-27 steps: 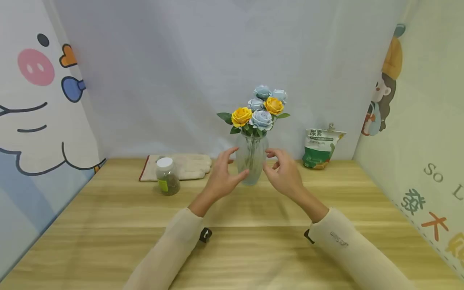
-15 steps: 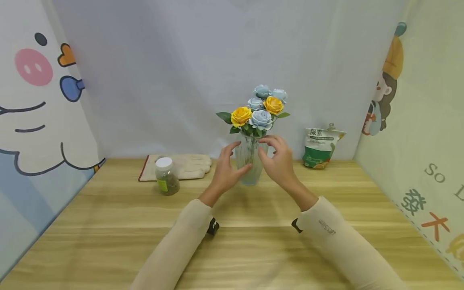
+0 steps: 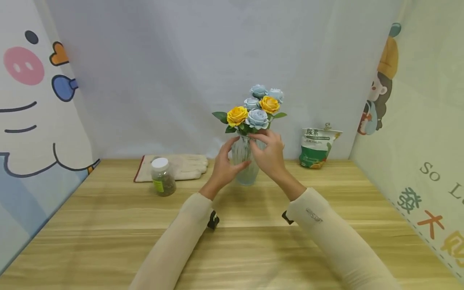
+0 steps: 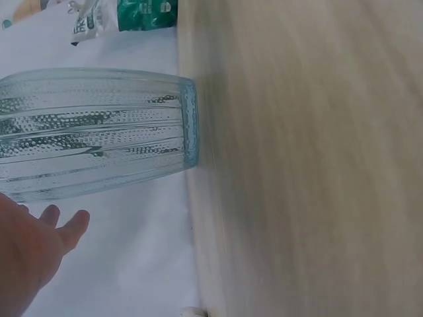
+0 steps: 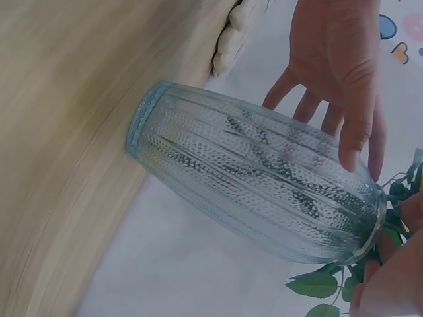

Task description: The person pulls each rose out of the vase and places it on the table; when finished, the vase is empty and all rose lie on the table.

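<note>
A clear ribbed glass vase (image 3: pixel 248 177) stands upright on the wooden table, holding yellow roses (image 3: pixel 237 116) and pale blue roses (image 3: pixel 257 119) with green leaves. My left hand (image 3: pixel 224 171) holds the vase's left side, its thumb across the front and the other fingers behind, as the right wrist view (image 5: pixel 334 59) shows. At the mouth, under the blooms, my right hand (image 3: pixel 271 155) has its thumb and fingers bent near the rim and leaves (image 5: pixel 314 284). Whether they pinch the stems is hidden. In the left wrist view the vase (image 4: pixel 99 125) lies sideways.
Left of the vase stands a white-lidded jar (image 3: pixel 163 177) with dark contents, in front of pale work gloves (image 3: pixel 188 167). A green and white bag (image 3: pixel 316 151) with a clip stands at right. A grey-white curtain (image 3: pixel 163 80) hangs behind the table (image 3: pixel 235 257).
My right hand has risen from the vase's side to its mouth. My left hand has moved slightly up and closer in along the vase. The view has shifted a little; the vase stays put.
</note>
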Demonstrator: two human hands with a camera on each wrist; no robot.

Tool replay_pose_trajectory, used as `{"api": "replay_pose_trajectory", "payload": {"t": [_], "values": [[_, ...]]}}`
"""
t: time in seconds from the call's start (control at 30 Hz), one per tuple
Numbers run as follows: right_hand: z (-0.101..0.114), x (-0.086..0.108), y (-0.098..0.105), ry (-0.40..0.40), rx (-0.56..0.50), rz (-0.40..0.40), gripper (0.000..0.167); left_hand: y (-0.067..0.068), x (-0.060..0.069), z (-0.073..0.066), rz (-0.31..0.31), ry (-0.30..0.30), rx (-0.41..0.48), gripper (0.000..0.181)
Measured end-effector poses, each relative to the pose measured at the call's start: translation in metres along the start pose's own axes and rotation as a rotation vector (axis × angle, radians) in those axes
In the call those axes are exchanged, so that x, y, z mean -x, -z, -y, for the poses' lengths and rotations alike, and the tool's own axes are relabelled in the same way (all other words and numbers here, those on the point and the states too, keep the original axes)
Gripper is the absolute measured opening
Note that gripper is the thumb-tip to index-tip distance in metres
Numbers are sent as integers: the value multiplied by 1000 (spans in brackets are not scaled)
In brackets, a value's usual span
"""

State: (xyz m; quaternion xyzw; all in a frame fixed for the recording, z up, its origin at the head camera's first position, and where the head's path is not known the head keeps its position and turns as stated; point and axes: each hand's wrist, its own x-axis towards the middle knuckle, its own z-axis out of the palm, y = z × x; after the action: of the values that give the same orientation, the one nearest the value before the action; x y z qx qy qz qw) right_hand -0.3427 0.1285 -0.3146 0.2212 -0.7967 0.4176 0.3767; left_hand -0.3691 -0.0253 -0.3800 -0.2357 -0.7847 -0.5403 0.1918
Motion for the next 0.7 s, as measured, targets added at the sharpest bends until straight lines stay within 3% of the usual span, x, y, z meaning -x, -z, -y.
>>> {"api": "replay_pose_trajectory", "payload": {"t": [0.2, 0.43, 0.7], "values": [[-4, -6, -3, 0, -3, 3, 11, 1, -4, 4, -18, 14, 63, 76], [-9, -11, -4, 6, -45, 47, 12, 0, -9, 11, -42, -15, 91, 77], [-16, -12, -6, -11, -78, 42, 12, -3, -14, 13, 16, -15, 73, 86]]}}
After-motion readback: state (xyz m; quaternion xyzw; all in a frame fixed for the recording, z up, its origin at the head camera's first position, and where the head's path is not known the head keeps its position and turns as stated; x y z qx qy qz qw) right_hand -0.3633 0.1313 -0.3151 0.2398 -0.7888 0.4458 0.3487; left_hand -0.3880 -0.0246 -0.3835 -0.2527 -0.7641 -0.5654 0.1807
